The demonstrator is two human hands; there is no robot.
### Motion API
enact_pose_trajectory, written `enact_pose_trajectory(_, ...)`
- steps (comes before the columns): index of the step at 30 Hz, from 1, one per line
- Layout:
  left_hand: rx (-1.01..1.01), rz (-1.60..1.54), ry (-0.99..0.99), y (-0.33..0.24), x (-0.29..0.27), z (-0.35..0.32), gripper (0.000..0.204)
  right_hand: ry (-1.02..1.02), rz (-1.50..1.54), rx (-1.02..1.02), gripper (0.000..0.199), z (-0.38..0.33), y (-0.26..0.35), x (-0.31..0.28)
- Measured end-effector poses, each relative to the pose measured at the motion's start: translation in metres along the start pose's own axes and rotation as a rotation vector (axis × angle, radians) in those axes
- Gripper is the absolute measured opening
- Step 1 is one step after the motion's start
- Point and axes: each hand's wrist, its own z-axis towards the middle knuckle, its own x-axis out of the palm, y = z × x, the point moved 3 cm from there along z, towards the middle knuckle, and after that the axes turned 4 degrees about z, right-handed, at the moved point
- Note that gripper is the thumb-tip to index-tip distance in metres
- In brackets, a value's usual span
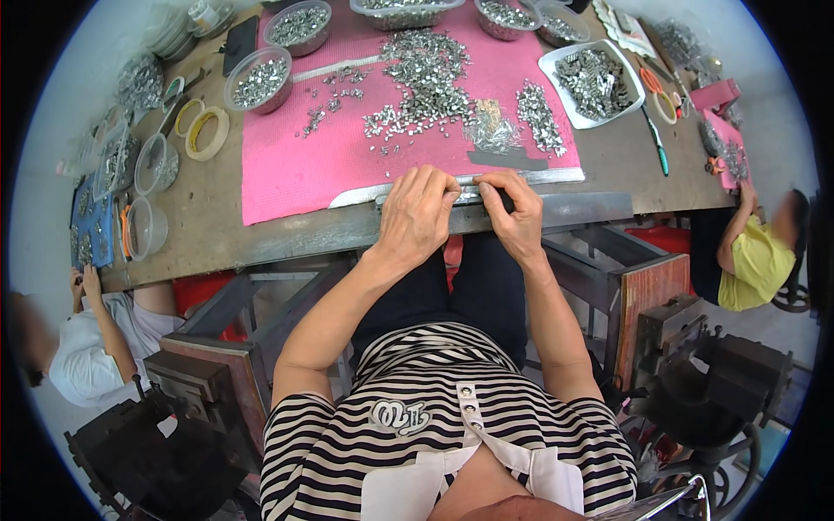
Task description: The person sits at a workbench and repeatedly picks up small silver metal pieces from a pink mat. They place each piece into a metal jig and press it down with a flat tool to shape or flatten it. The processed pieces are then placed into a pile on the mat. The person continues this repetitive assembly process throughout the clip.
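Note:
At the front edge of the table my left hand [415, 211] and my right hand [516, 217] face each other, fingers closed in a pinch. Between the fingertips shows a narrow silvery metal strip [469, 195]; its ends are hidden by my fingers. Just beyond lies a dark grey flat strip [508, 160] on the pink mat [282, 178]. Beside that is a loose bundle of thin metal pins [495, 135]. A large heap of small shiny metal pieces [430, 82] spreads behind it, with a smaller pile of metal pieces [540, 117] to the right.
Clear tubs of metal parts [261, 80] line the mat's far side. A white dish [593, 84] holds darker metal pieces. Tape rolls [208, 135] lie left; a green-handled tool [658, 143] and orange-handled scissors [653, 82] lie right. Co-workers sit at left [100, 347] and right [757, 260].

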Motion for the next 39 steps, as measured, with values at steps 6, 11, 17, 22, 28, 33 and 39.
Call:
enact_pose_trajectory(6,0.014,0.027,-0.014,-0.003,0.002,0.000,0.011,-0.004,-0.004,-0.002,0.009,0.000,0.000,0.001)
enact_pose_trajectory(11,0.031,0.015,-0.024,-0.003,0.002,0.000,0.011,-0.021,-0.007,-0.008,0.009,0.000,0.002,0.001)
enact_pose_trajectory(17,-0.040,-0.105,0.009,0.000,-0.002,0.001,0.011,-0.012,-0.009,-0.005,0.010,0.000,0.002,0.000)
enact_pose_trajectory(22,0.014,-0.033,0.012,0.000,0.000,0.000,0.011,-0.008,-0.015,-0.012,0.010,0.001,0.005,0.000)
enact_pose_trajectory(28,0.025,0.002,0.005,-0.002,0.001,0.001,0.011,-0.012,-0.009,-0.019,0.010,0.001,0.003,0.000)
enact_pose_trajectory(33,0.096,0.090,-0.033,-0.013,-0.002,0.001,0.013,-0.015,-0.003,-0.038,0.010,0.000,0.004,0.001)
enact_pose_trajectory(39,0.047,0.155,-0.096,-0.010,0.004,-0.004,0.014,0.053,-0.025,-0.018,0.008,0.017,0.013,0.003)
